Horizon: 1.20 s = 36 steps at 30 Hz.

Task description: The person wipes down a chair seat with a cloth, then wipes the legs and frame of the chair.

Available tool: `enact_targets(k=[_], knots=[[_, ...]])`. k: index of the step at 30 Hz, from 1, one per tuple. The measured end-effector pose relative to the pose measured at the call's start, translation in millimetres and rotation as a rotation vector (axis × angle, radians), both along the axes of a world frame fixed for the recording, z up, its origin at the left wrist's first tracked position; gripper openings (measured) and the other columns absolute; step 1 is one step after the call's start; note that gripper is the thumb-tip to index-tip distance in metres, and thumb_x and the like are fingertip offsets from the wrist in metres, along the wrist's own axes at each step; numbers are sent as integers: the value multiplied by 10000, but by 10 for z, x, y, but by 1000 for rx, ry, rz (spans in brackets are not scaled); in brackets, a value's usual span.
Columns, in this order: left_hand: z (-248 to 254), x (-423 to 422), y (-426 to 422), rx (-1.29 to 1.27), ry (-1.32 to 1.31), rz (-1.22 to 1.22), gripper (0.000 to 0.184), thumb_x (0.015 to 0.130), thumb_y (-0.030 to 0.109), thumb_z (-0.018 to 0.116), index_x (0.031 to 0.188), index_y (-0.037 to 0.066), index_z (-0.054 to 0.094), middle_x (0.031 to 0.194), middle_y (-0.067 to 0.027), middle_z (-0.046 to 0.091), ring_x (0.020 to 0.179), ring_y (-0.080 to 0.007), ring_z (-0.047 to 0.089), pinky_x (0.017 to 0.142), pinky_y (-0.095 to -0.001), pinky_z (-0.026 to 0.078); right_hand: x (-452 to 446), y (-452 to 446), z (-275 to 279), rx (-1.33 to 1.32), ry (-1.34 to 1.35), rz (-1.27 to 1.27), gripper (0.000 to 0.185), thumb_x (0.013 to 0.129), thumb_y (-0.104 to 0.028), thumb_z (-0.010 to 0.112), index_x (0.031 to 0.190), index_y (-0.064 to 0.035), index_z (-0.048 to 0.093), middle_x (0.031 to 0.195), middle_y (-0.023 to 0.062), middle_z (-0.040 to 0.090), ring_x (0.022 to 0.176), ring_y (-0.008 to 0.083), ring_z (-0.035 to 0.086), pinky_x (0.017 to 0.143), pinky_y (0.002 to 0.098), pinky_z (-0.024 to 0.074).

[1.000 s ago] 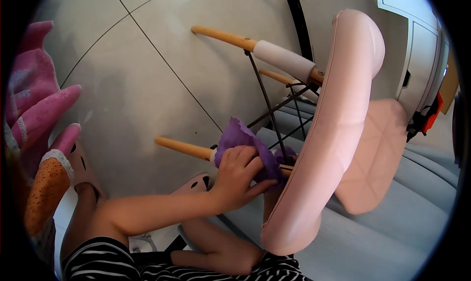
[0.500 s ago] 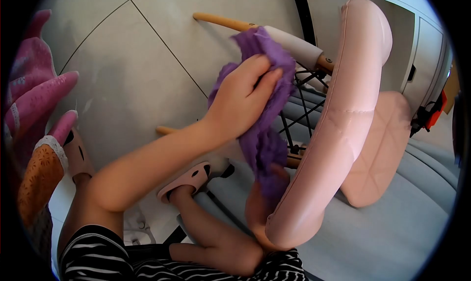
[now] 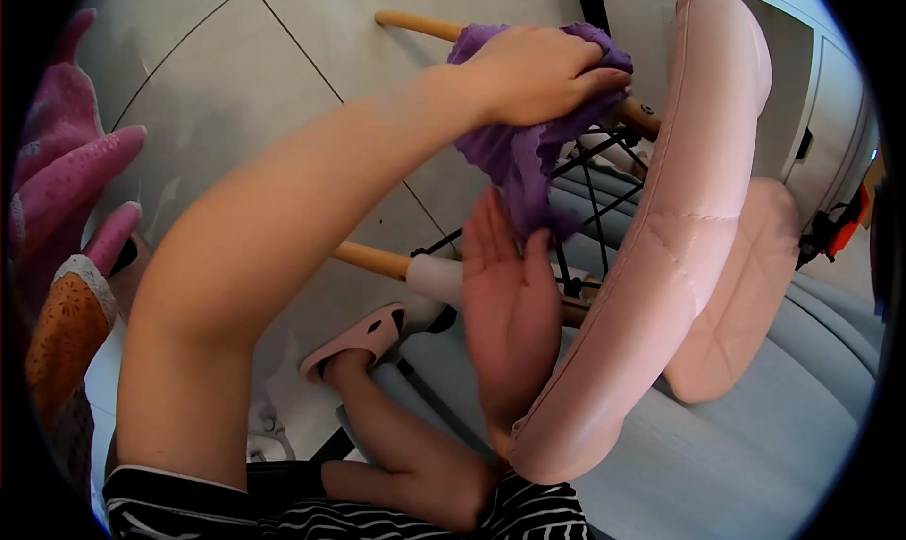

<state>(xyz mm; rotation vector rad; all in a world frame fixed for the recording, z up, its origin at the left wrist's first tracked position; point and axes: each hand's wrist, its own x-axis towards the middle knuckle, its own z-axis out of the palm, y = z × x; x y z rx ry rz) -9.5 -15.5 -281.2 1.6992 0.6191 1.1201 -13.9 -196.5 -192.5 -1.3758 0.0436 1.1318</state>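
My left hand is closed on a crumpled purple cloth, pressed over the upper wooden leg of a pink padded chair. The cloth hides much of that leg, and its loose end hangs down. Below it, my right hand lies open, palm toward me and fingers stretched; its thumb tip is at the cloth's lower end. The chair is tipped on its side, with its long pink backrest on the right, partly in front of my right forearm. A second wooden leg with a white sleeve runs behind my right hand.
Crossed black rods join the legs under the chair. A grey-blue cushioned surface lies beneath. Another pink quilted pad is behind the backrest. A white cabinet stands at right, and pink and orange fabric at left.
My left hand has moved up and to the right with the cloth, onto the upper leg. My right hand has come up from beside the backrest and opened.
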Motion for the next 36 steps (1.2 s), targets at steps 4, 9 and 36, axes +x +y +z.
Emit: enact_targets(k=[4,9,36], knots=[[-20,14,33,63,77,10,614,826,614,487,955,28,621,948,-181,645,926,-350,599,822,-410,454,100,60,-34,-18,208,-39,325,992,-191,385,1238,16,428,1216,154,519,1114,235,501,968,345,394],[92,-100,66,13,111,-116,640,698,597,638,948,9,599,885,-196,630,871,-361,593,782,-411,456,164,25,-12,-8,219,-67,305,990,-192,393,1211,12,446,1204,147,527,1092,224,509,941,339,405],[23,-295,-456,69,17,182,554,596,555,726,805,56,607,794,-112,615,846,-288,590,772,-367,439,166,-510,-80,-76,-183,-71,245,973,-173,427,1131,3,491,1085,124,575,888,166,548,754,289,437]])
